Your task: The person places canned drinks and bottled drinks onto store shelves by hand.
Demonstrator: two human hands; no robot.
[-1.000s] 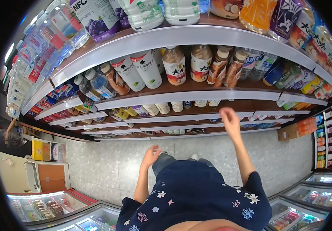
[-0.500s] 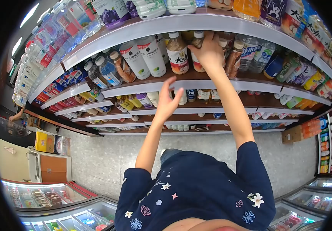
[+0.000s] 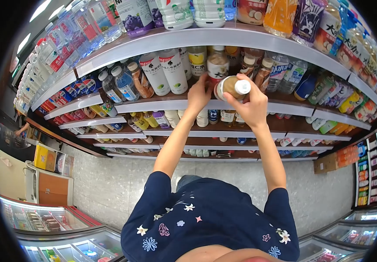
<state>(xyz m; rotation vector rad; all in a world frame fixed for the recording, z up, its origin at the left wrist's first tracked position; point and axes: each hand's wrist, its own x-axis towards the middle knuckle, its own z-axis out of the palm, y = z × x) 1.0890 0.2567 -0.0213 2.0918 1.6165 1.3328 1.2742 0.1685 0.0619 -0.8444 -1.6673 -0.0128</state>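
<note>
My right hand (image 3: 251, 105) grips a capped bottle of light-brown drink (image 3: 229, 87), tilted with its white cap toward me, in front of the middle shelf. Just left of it, my left hand (image 3: 200, 93) has its fingers closed at the lower side of a similar drink bottle (image 3: 218, 63), which stands at the shelf front. The held bottle hides part of that one's base, and the left fingertips are partly out of sight. Behind and to the left is a yellow-labelled bottle (image 3: 197, 60). White bottles (image 3: 172, 72) stand farther left, brown bottles (image 3: 264, 74) to the right.
Above, an upper shelf edge (image 3: 223, 36) overhangs the bottles, with large drink bottles on top. Lower shelves (image 3: 153, 107) hold more drinks. Cartons (image 3: 337, 159) sit on the floor at right. Glass-topped freezers (image 3: 75, 244) stand behind me. Another person's arm (image 3: 21, 129) shows far left.
My right hand has drawn a bottle out from the shelf and tilted it. My left hand has moved up to the neighbouring bottle. A yellow-labelled bottle behind has come into view.
</note>
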